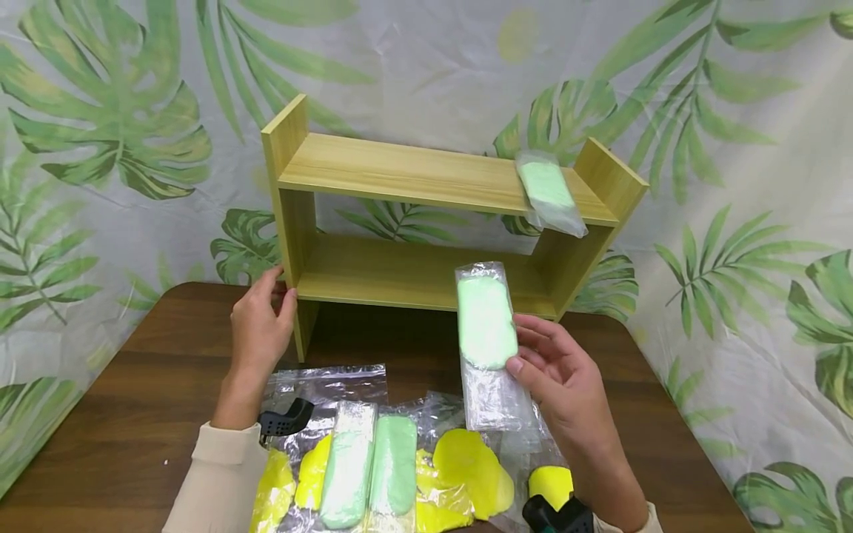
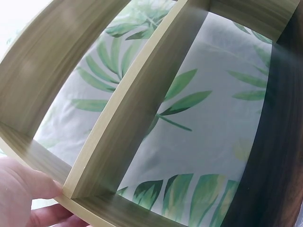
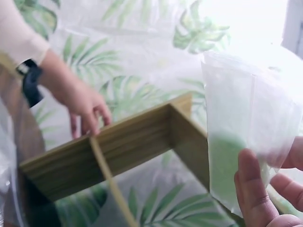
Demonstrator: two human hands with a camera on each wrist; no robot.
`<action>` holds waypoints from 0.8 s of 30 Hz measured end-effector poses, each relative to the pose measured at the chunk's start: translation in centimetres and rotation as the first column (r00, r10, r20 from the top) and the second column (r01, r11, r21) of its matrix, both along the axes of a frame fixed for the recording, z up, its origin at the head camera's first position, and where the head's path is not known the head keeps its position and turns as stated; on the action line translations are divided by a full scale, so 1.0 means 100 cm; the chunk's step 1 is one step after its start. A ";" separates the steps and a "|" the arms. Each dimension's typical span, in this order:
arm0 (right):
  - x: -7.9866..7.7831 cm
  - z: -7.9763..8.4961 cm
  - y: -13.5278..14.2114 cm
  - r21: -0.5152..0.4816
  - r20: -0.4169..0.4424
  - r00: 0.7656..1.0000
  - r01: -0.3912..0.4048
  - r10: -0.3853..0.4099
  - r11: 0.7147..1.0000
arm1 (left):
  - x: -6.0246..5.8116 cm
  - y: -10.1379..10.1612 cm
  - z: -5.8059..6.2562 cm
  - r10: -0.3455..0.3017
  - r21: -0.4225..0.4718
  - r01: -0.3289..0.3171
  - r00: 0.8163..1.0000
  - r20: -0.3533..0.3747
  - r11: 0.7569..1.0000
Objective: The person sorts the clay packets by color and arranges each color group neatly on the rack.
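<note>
In the head view my left hand (image 1: 262,318) grips the left side panel of a small wooden shelf (image 1: 413,277). The left wrist view has the thumb (image 2: 45,185) by the middle board's front end, fingers round the panel's outer side. My right hand (image 1: 563,377) pinches the right edge of a clear plastic bag with a flat light green slab, perhaps clay (image 1: 488,322), in front of the lower board. Seen from the right wrist, fingers and thumb hold the bag (image 3: 232,142) from its side. Another bagged green slab (image 1: 548,185) lies on the top board's right part, overhanging its front edge.
Two bagged green slabs (image 1: 395,463) lie at the front of the dark wooden table (image 1: 153,377), among clear bags with flattened yellow pieces (image 1: 469,470). A leaf-patterned cloth (image 1: 426,74) hangs behind the shelf.
</note>
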State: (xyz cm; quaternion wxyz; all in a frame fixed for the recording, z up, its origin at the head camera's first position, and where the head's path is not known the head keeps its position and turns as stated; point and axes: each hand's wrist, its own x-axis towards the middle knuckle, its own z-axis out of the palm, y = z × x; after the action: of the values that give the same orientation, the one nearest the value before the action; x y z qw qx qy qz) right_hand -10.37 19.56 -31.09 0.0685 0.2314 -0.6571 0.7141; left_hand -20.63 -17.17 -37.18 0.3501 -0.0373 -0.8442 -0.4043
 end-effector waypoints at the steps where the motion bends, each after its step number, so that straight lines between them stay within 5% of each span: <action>1: 0.000 0.002 -0.001 -0.016 -0.003 1.000 0.011 -0.011 1.000 | 0.000 0.000 0.000 0.001 -0.002 -0.001 1.000 0.000 1.000; 17: -0.009 0.025 -0.031 -0.241 -0.065 0.986 0.135 -0.155 0.961 | 0.002 0.001 0.001 0.003 0.002 -0.003 1.000 0.013 1.000; 24: -0.023 0.026 -0.042 -0.405 -0.076 0.990 0.079 -0.119 0.911 | 0.002 0.002 0.000 0.007 -0.007 -0.007 1.000 0.024 1.000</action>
State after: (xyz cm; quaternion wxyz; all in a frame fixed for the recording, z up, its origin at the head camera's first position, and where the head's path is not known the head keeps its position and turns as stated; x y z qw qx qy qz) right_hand -12.63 15.41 -28.48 0.1832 0.2140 -0.5034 0.8169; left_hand -20.44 -16.94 -37.18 0.3413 -0.0306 -0.8498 -0.4005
